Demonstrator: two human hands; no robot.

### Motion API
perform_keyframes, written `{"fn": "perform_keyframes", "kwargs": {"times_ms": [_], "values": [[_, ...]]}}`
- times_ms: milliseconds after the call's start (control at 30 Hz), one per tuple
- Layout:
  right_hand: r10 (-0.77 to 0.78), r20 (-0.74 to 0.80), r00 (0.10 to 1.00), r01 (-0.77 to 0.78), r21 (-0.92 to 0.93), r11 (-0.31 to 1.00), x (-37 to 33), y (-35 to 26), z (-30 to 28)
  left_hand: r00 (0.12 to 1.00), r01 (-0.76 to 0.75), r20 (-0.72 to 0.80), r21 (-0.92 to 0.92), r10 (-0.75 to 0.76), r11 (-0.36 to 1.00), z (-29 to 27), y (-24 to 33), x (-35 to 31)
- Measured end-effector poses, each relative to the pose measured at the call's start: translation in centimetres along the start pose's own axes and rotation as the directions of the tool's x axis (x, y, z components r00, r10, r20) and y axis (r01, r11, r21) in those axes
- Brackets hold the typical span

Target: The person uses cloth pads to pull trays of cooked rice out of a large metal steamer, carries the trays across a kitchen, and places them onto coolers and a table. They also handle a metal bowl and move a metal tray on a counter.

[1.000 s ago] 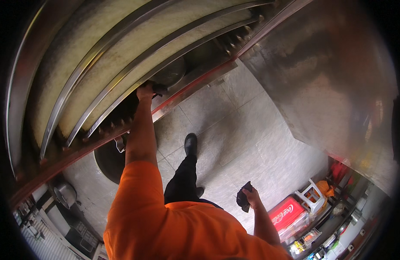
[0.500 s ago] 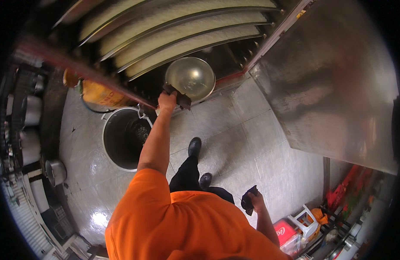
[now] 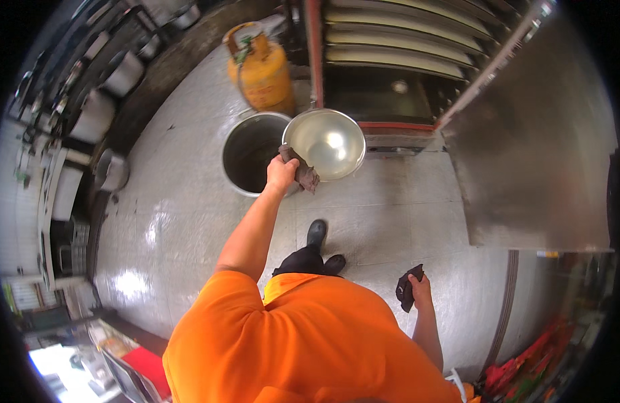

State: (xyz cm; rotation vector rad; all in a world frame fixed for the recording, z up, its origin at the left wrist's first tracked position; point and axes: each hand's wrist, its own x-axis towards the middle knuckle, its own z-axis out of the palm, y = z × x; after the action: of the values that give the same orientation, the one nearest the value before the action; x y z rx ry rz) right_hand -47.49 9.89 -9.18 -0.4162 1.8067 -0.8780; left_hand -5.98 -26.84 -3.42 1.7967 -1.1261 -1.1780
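Bowl [image 3: 334,139] and left hand [image 3: 282,173] had just come away together from the cabinet [image 3: 316,64]: half a second earlier the bowl sat right at its lower opening, and now it stood out past the red edge, nearer the person. The left hand was closed around a dark cloth [image 3: 306,177] that lay against the bowl's near rim, and the bowl was just ahead of that hand and to its right. With the right hand [image 3: 421,290] well apart from it, the bowl seemed to have left the cabinet's support and to hang on the left hand's grip alone, so its balance probably depended on that cloth. Just beyond the left hand and to its left stood a deep pot [image 3: 246,158], whose right side the bowl overlapped in view; whether the two touched could not be told. Bright glare inside the bowl hid whether it held any liquid. The right hand, lower and far off to the right, gripped a second cloth [image 3: 405,292], also dark, and had stayed out to the side. Farther ahead of the left hand, behind the pot, was a yellow gas cylinder [image 3: 264,77]; ahead of the right hand, a broad metal door [image 3: 532,148] stood open.
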Motion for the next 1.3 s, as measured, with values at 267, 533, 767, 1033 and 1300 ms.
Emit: {"fn": "perform_keyframes", "kwargs": {"times_ms": [267, 533, 767, 1033, 1300], "values": [[-0.095, 0.268, 0.959, 0.166, -0.257, 0.952, -3.5, -3.8, 10.8, 0.979, 0.117, -0.141, -0.197, -0.146, 0.973, -20.2, -9.1, -12.6], [-0.25, 0.555, 0.794, 0.489, -0.337, 0.805, -9.0, -11.7, 36.9, 0.885, 0.147, -0.403, -0.228, -0.231, 0.963, -42.5, -18.6, -22.8], [-0.133, 0.711, 0.691, 0.487, -0.322, 0.812, -16.2, -6.9, 58.3, 0.741, 0.219, -0.624, -0.126, -0.249, 0.968, -64.4, -26.2, -33.1], [0.385, 0.429, 0.817, 0.283, -0.88, 0.381, -19.0, 2.5, 68.5, 0.385, 0.025, -0.801, -0.487, -0.458, 0.873, -83.1, -36.2, -43.4], [0.343, 0.634, 0.693, 0.595, -0.772, 0.225, -11.9, -1.2, 100.1, 0.025, -0.223, -0.84, -0.533, -0.542, 0.816, -97.3, -43.5, -49.1]]}}
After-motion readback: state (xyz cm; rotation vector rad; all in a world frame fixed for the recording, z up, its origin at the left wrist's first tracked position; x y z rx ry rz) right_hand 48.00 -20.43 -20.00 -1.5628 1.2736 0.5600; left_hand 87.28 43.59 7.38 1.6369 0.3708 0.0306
